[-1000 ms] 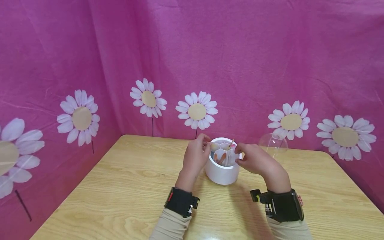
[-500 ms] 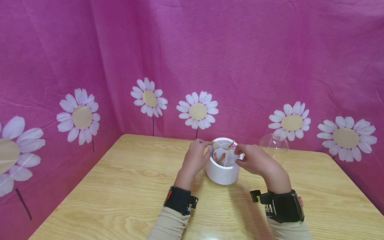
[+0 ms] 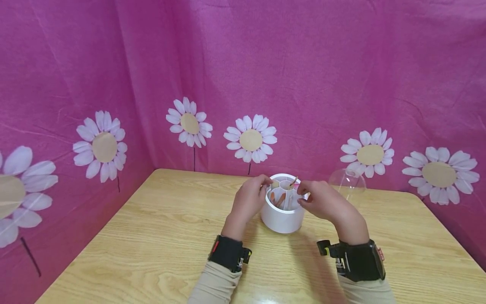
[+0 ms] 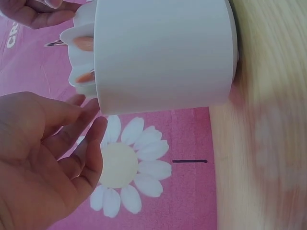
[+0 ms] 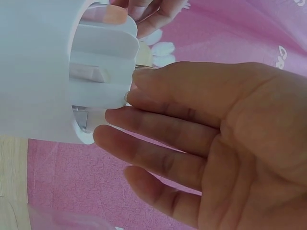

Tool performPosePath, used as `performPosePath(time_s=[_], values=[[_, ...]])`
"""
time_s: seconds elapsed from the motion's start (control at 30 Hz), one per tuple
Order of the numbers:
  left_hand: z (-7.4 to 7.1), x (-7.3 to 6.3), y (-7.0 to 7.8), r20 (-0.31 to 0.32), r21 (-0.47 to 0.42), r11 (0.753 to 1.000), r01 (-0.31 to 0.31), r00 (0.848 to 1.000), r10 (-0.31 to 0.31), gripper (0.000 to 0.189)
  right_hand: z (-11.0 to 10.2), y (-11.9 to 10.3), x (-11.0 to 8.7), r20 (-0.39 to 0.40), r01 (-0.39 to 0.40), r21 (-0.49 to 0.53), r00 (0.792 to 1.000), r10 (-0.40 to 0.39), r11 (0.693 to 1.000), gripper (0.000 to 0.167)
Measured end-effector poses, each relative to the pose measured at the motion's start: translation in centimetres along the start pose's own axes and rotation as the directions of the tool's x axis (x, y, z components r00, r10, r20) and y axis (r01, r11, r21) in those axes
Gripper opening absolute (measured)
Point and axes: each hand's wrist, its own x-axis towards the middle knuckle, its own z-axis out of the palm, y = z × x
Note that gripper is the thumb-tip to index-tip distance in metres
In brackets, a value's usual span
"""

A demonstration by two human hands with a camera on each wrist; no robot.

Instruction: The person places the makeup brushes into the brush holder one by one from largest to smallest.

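Note:
A round white container [image 3: 282,220] stands upright on the table between my hands. Inside is a white divider insert [image 5: 100,48] with scalloped compartments, its edge above the container's rim in both wrist views. Orange-ended items [image 3: 280,200] and a thin brown stick [image 3: 294,181] stand in the compartments; their kind is unclear. My left hand [image 3: 248,196] has its fingertips at the left edge of the insert, with the contact partly hidden. My right hand [image 3: 326,200] pinches the insert's right edge between thumb and index finger, the other fingers extended beside it in the right wrist view.
A clear dome [image 3: 347,183] stands at the table's back right, behind my right hand. The wooden table [image 3: 152,236] meets a pink cloth backdrop [image 3: 303,63] with white flowers at the back and left.
My left fingers stretched over the left rim half a second ago and now bend down at the insert's edge. My right hand has hardly moved, and the container stays in place.

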Motion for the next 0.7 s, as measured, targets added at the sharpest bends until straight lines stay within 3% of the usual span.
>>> performPosePath(time_s=[0.2,0.5,0.7], values=[[-0.3,0.0,-0.1,-0.041,0.007,1.000,-0.027,0.999,0.027,0.019,0.0,0.1,0.0,-0.025,0.031,-0.006,0.999,-0.032,0.999,0.007],[-1.5,0.0,0.1,-0.058,0.020,1.000,0.009,0.998,-0.008,0.011,0.0,0.0,0.0,-0.030,0.028,-0.001,0.999,-0.028,1.000,0.007],[-1.9,-0.3,0.5,0.030,0.037,0.999,0.027,0.999,-0.028,0.021,-0.1,0.0,0.0,-0.021,0.017,-0.005,1.000,-0.017,1.000,0.008]])
